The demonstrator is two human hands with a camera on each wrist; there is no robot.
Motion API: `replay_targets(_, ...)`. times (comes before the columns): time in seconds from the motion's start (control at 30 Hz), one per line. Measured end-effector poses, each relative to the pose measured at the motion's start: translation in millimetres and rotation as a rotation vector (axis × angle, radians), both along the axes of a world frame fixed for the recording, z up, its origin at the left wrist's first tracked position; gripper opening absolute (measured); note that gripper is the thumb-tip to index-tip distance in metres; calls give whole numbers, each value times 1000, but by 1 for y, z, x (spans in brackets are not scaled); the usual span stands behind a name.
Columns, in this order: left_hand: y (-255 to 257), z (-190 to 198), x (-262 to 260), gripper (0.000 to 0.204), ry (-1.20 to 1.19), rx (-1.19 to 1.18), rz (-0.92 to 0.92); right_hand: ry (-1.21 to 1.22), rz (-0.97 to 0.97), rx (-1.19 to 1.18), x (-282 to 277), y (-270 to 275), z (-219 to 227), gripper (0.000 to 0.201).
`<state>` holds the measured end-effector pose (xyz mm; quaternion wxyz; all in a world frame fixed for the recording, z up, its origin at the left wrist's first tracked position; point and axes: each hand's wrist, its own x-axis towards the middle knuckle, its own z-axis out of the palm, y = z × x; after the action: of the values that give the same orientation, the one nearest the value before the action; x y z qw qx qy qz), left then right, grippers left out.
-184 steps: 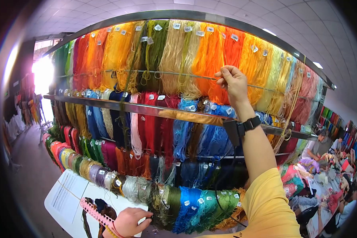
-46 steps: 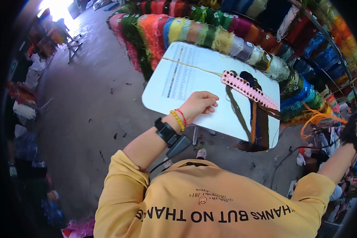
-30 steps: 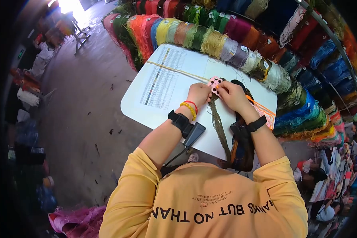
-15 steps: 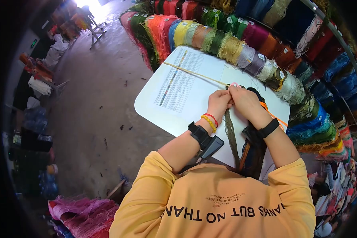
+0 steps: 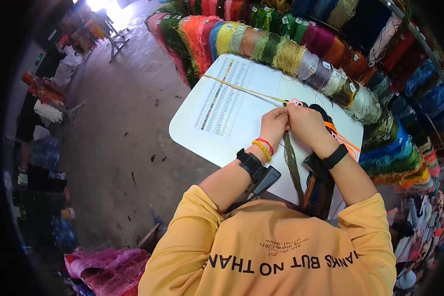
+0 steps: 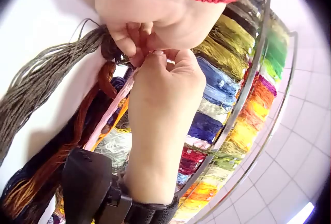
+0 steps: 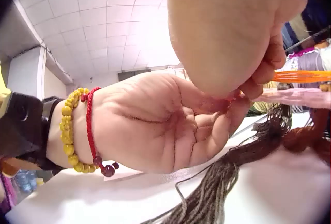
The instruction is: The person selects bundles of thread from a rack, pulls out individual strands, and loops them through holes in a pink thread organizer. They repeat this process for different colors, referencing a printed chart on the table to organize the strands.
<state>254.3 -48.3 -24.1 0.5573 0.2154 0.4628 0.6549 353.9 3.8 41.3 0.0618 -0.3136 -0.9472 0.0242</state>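
A pink strip with holes (image 5: 296,102) sits at the hands, its near part hidden by them. My left hand (image 5: 273,127) and right hand (image 5: 306,124) meet fingertip to fingertip over the white board (image 5: 261,116). Orange thread (image 7: 300,76) runs out from under the curled fingers of my right hand, beside the pink strip (image 7: 300,97). A bit of orange-red shows between the left thumb and finger, where the left hand (image 7: 155,120) pinches. I cannot tell whether the left fingers also hold the strip. An olive-brown thread bundle (image 5: 293,170) hangs from the strip.
Brown and dark threads (image 6: 77,136) hang beside the olive bundle. A printed chart (image 5: 224,98) lies on the board under a stretched beige cord (image 5: 244,90). Racks of labelled coloured thread (image 5: 286,54) stand behind the board. Pink yarn (image 5: 106,271) lies in a heap at lower left.
Earlier the right hand was up at the orange skeins on the rack, then came down with orange thread. Both hands then met at the pink strip; over the last half second they have barely moved.
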Motion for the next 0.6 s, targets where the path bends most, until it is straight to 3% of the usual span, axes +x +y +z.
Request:
replay_targets(0.03,0,-1,0,23,10,-3,6,-19,-50,-61,-2,0,3,17)
replay_targets(0.13,1,0,0,22,39,-8,15,216,-118,-197,-3,15,-8,19)
replay_targets(0.4,3,-1,-2,18,118,-48,-7,232,-134,-335,-2,25,-9,20)
replay_targets(0.53,2,3,-9,13,299,-82,-74,292,-179,-489,5,18,7,24)
replay_targets(0.6,0,3,-17,11,474,-116,-123,119,-185,-501,11,22,15,28)
